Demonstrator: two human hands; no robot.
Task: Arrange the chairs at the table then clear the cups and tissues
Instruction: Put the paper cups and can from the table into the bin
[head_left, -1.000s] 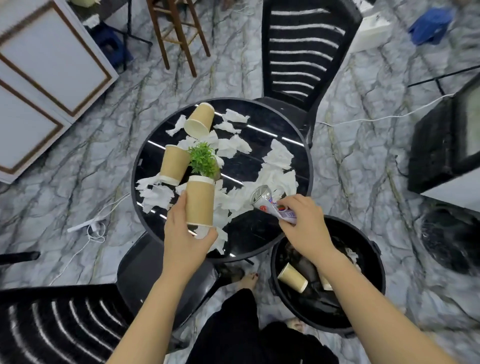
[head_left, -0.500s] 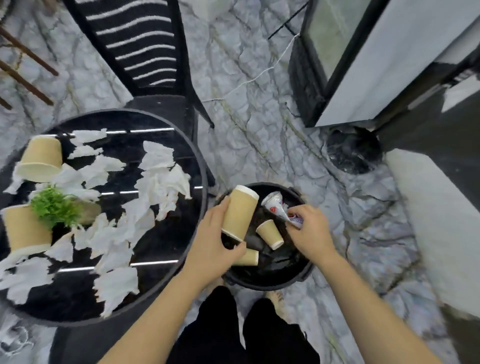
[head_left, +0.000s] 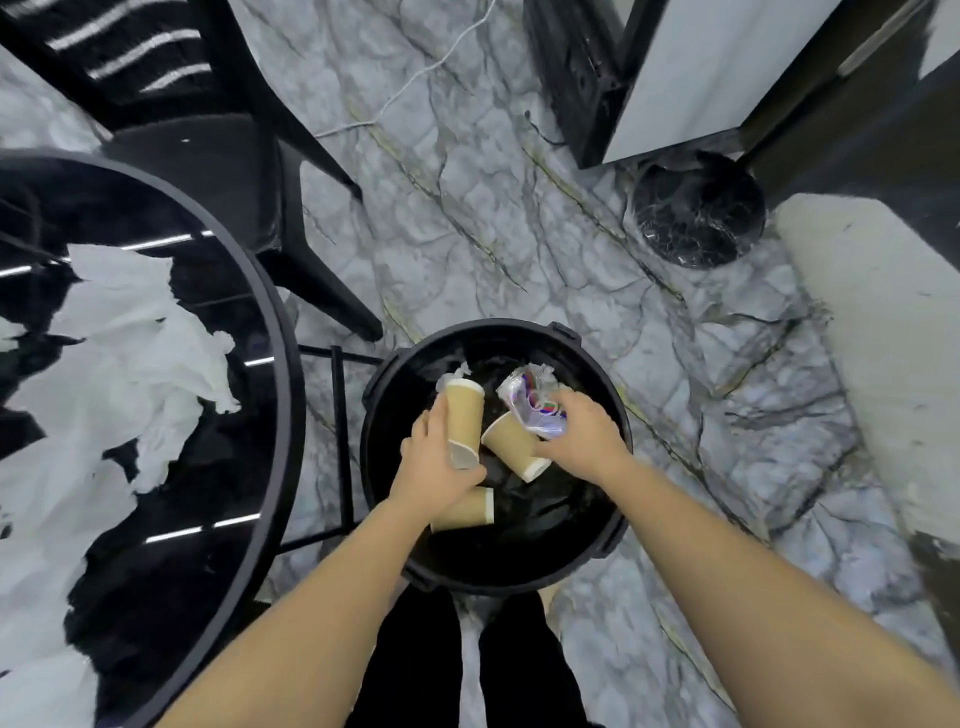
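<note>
Both hands are over the black bin (head_left: 395, 374), which stands on the marble floor (head_left: 519, 234) just right of the round black table (head_left: 283, 364); the left hand (head_left: 434, 462) grips a tan paper cup (head_left: 465, 415) round its side, thumb under the base, the cup's white rim pointing away from the person; the right hand (head_left: 584, 434) clutches a crumpled clear plastic cup (head_left: 532, 408) with red and blue print, fingers curled round it. The two hands are near each other but apart.

Inside the bin: a second tan cup (head_left: 511, 452) lying tilted between the hands, rim toward the person; a third tan cup (head_left: 465, 509) on its side, partly under the left wrist; a scrap of white tissue (head_left: 460, 371) at the far wall.

On the table: crumpled white tissues (head_left: 119, 338) spread over the glossy top, several overlapping.

A black chair (head_left: 208, 156) with a slatted back stands at the table's far side, its seat partly under the rim; a white cable (head_left: 415, 83) runs across the floor beyond it; the person's dark trousers (head_left: 415, 665) show below the bin.
</note>
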